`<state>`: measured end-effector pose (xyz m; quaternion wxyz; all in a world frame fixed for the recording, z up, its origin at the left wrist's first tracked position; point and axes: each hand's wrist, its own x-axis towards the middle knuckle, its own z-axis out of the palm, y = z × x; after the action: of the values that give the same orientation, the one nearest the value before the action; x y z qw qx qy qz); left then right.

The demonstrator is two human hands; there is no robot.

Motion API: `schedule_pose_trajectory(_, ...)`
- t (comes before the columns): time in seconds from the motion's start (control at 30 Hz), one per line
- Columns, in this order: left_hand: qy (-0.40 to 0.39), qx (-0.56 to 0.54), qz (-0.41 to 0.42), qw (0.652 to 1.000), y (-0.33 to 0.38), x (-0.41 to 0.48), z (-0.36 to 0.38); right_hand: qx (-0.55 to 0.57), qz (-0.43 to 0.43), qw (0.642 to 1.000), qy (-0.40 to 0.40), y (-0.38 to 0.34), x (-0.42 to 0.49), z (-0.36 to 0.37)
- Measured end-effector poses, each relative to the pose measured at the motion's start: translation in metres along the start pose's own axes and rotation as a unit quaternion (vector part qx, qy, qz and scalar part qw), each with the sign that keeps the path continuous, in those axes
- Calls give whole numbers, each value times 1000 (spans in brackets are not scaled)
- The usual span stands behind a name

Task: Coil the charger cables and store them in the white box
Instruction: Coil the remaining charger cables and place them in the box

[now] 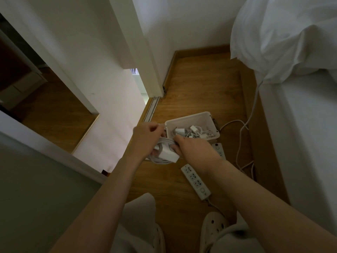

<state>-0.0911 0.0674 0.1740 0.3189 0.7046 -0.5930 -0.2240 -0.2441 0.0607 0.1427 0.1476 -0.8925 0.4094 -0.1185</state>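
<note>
Pale clogs (213, 227) and trouser knees sit lowest in the head view, with a white power strip (196, 181) on the wooden floor (200, 84) just beyond them. Above the floor, near the white box (191, 118) and not yet in it, both hands hold one bundle. The left hand (145, 136) has its fingers curled round the loops of the coiled cable (158, 160). The right hand (191, 145) pinches the same loops beside the square charger brick (168, 154). The box already holds several small adapters and tangled leads. A loose cable (240, 143) trails along the floor by the bed (300, 134).

The cable looks soft and springy, so the loops will likely open if they are let go. The brick is probably the only real weight, smooth and rigid. Gripping across all the loops close to the brick seems the safest hold for lowering it into the box.
</note>
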Motion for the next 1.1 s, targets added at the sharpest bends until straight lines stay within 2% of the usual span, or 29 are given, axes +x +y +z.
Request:
schedule_pose_trajectory(0.07,82,-10,49,995,4,1,-2,69,44,997,11,0,-1,1)
schedule_pose_trajectory(0.1,93,-21,56,994,4,2,-2,110,68,991,16,1,-2,2)
schedule_pose_trajectory(0.17,51,-83,21,995,2,4,1,171,106,979,27,6,-4,6)
schedule_pose_trajectory(0.23,-14,-178,-67,982,1,3,7,207,135,968,33,13,-5,9)
schedule_pose_trajectory(0.3,-48,-275,-133,951,3,-1,15,263,169,948,58,18,-4,10)
schedule_pose_trajectory(0.4,-114,-368,-157,909,10,-6,22,328,220,911,114,19,-1,9)
schedule_pose_trajectory(0.5,-162,-445,-181,862,15,-9,30,362,230,895,120,14,1,9)
schedule_pose_trajectory(0.57,-135,-438,-178,871,16,-10,36,375,224,894,101,11,1,12)
schedule_pose_trajectory(0.73,-59,-296,-167,939,13,-6,39,397,210,891,74,9,-3,7)
schedule_pose_trajectory(0.9,-27,-274,-162,948,10,2,30,443,230,864,60,3,-5,2)
schedule_pose_trajectory(0.93,-22,-272,-171,947,8,3,28,465,233,853,51,4,-6,-1)
schedule_pose_trajectory(1.0,-12,-280,-182,942,2,6,24,562,243,790,24,4,-8,-10)
schedule_pose_trajectory(1.1,-10,-321,-194,927,-2,8,18,746,216,629,0,3,-9,-23)
